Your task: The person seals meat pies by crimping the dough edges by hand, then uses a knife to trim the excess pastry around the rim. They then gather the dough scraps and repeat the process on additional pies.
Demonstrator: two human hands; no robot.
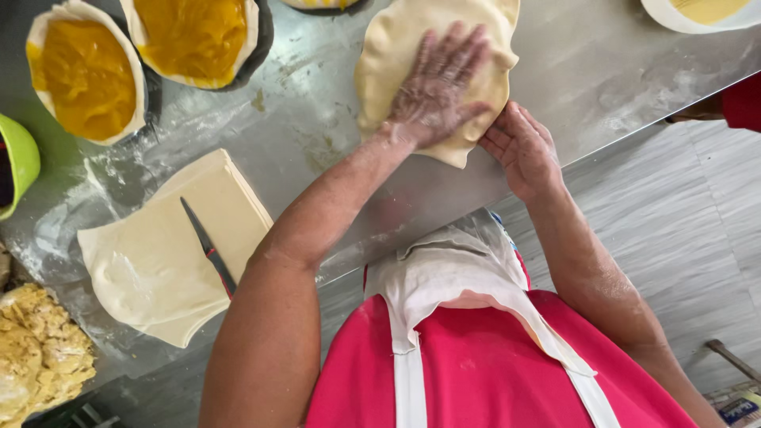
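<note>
Steel bench (602, 71), dusted with flour, carried a pale round of rolled dough (388, 55) near its front edge, and both hands were on that round. The left hand (440, 87) lay flat on top of it, fingers (460, 51) spread wide and floury, gripping nothing, only pressing down. The right hand (523, 150) sat at the near rim of the round, where the dough met the bench edge. Its fingers were loosely curled against the rim, and whether they pinched the dough or merely steadied it could not be told.

Judging by this, the step in hand was flattening and shaping the round: one palm spreading it, the other tending its edge. The rim looked wavy and uneven, so the next move would seem to call for even pressure outward from the middle and a light touch at the rim, since a thin sheet may tear or stick to the steel.

Well apart to the left lay a folded sheet of dough (151, 261) with a knife (208, 246) resting across it. Beyond that stood two dough-lined dishes of orange-yellow filling (83, 75) (194, 32). A green bowl (20, 158) showed at the left edge, with a heap of crumbly dough (36, 357) below it
</note>
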